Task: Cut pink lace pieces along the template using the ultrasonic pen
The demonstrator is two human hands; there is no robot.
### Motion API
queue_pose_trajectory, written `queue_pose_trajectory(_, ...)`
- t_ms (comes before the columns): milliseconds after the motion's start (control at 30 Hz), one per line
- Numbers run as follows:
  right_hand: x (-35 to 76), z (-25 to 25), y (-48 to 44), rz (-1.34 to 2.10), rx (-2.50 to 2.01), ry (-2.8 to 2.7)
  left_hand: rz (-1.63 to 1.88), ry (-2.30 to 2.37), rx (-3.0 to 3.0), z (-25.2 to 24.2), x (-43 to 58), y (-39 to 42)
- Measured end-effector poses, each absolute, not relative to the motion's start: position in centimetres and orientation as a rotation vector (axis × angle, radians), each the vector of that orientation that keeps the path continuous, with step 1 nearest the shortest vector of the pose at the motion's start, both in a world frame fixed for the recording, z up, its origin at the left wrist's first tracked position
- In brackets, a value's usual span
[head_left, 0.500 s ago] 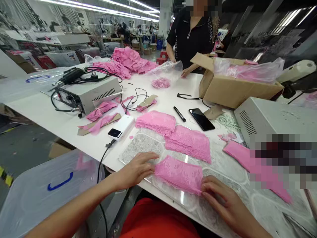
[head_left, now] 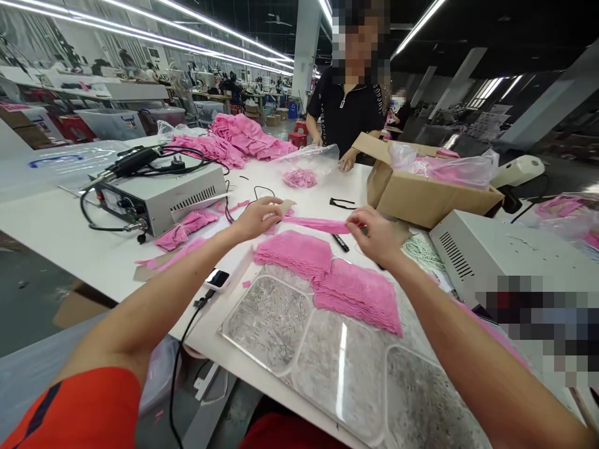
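My left hand [head_left: 256,216] and my right hand [head_left: 374,232] hold a stack of pink lace pieces [head_left: 316,224] between them, lifted edge-on over the white table [head_left: 56,231]. Each hand pinches one end of it. Just below lie two flat stacks of pink lace [head_left: 294,251] [head_left: 358,292], side by side. In front of them, near the table edge, lies a clear plastic template sheet [head_left: 299,337] with rounded panels, now bare.
A grey machine box [head_left: 161,193] with cables stands at left, a second one [head_left: 496,255] at right. A cardboard box [head_left: 421,187] with bagged lace, a black marker [head_left: 340,242] and a power bank [head_left: 218,278] lie around. A person in black [head_left: 349,106] works opposite.
Both hands lifted the pink lace stack off the clear sheet near the table edge and carried it away from me, above the two flat stacks. The view tilted up.
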State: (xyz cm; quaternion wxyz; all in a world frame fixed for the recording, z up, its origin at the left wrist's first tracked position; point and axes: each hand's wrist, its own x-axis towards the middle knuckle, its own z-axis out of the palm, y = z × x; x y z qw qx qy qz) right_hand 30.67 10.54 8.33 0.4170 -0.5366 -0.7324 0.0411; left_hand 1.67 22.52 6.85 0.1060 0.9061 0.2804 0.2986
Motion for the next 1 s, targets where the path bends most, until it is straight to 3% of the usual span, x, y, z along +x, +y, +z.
queue_pose_trajectory(267, 30.2, 1.9, 6.7, 0.305, -1.431, -1.856, 0.743, 0.661, 2.764, 2.8, -0.3, 19.1)
queue_pose_trajectory(600, 34.7, -0.3, -0.7, 0.470, -1.635, -1.761, 0.394, 0.408, 2.824, 2.0, 10.3, 14.0)
queue_pose_trajectory(1000, 34.0, -0.4, -0.5, 0.314, -1.643, -1.787, 0.449, 0.527, 2.722, 3.8, 10.4, 13.7)
